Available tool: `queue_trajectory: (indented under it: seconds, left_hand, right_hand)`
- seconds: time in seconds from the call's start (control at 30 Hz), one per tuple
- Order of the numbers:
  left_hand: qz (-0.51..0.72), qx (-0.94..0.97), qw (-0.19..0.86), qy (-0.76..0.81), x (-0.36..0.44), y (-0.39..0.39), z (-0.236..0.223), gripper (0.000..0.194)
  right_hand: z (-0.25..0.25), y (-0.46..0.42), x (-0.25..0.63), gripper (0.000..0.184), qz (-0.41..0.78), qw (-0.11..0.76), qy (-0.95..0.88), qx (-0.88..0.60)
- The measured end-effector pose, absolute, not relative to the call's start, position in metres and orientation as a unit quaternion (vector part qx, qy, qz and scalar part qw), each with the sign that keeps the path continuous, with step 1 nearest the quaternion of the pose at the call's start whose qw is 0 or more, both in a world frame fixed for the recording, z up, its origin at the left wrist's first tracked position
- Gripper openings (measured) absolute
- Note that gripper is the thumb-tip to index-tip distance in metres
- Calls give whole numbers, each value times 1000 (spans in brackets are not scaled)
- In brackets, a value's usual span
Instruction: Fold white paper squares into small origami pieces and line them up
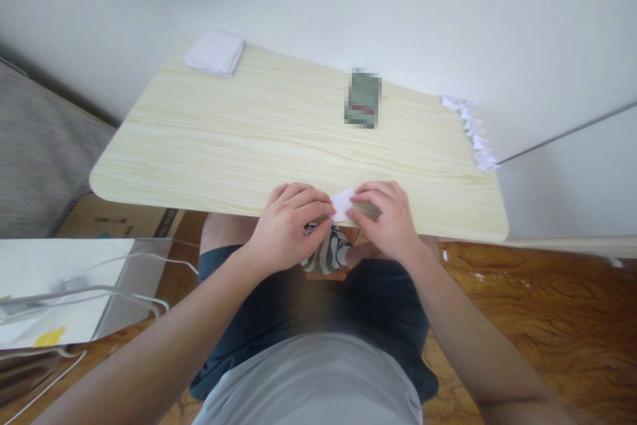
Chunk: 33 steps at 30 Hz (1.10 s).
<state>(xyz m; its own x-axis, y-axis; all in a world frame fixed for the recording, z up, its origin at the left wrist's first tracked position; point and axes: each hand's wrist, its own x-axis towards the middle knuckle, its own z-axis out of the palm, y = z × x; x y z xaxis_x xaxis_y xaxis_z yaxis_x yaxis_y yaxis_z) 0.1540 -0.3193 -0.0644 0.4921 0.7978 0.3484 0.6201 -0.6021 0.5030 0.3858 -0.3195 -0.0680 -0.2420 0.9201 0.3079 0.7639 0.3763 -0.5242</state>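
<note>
A small piece of folded white paper (342, 205) is held between my two hands at the front edge of the wooden table (239, 126). My left hand (293, 223) pinches its left side between thumb and fingers. On the right side, the thumb and fingertips of my right hand (387, 218) close on the paper's other edge. The fingers cover part of the paper, so its full folded shape is hidden. A stack of white paper sheets (215, 52) lies at the table's far left corner. Several small folded white paper pieces (472, 126) stand in a row along the right edge.
A pixelated green object (363, 100) lies near the table's back edge, against the white wall (318, 7). At lower left, white cables (114, 292) run over a white surface (64, 252), with a cardboard box (119, 216) behind it. My legs are under the table.
</note>
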Motion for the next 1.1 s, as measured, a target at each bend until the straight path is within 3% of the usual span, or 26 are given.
queue_trajectory:
  seconds: [0.2,0.63,1.1]
  left_hand:
    - [287,822,131,475,164,-316,-67,16]
    - [231,800,128,539,181,-316,-60,13]
    - [263,781,109,556,187,-317,-68,12]
  right_hand:
    - [-68,-320,383,3,153,301,-782,-523]
    - [-65,-321,379,4,137,288,-786,-529]
    - [-68,-329,369,9,110,300,-762,-564]
